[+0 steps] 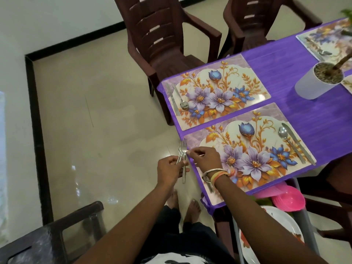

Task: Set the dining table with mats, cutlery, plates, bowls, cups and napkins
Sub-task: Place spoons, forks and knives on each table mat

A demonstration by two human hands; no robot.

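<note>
Several forks (182,153) stand bunched in your left hand (168,168), just off the near-left corner of the counter (316,115) and above the floor. Their tines point up and their handles hang below your grip. Your left fingers (178,162) are curled round the handles. Your right hand (206,157) reaches in from over the near mat (247,141), and its fingers (191,152) pinch one fork of the bunch just below the tines. The other fingers of that hand are loosely bent. Bangles (217,171) circle your right wrist, and a metal handle (211,186) lies beneath it at the mat's left edge; I cannot tell what it belongs to.

A purple cloth (276,69) covers the counter. At the right end of the near mat a spoon (285,136) and a knife (300,144) lie side by side, the knife on the outside. The far mat (219,86) lies just beyond the near one, parallel and close to it. It has a second knife (174,101) and a second spoon (182,101) at its left end. A third mat (327,37) shows at the upper right, and the cutlery on it is too small to make out. A white plant pot (312,86) stands on the cloth between the mats. Two brown chairs (163,39) stand at the counter's far side. At the lower right, below the counter's edge, sit stacked pink bowls (287,199) and a white plate (274,231) with a red flower print.
</note>
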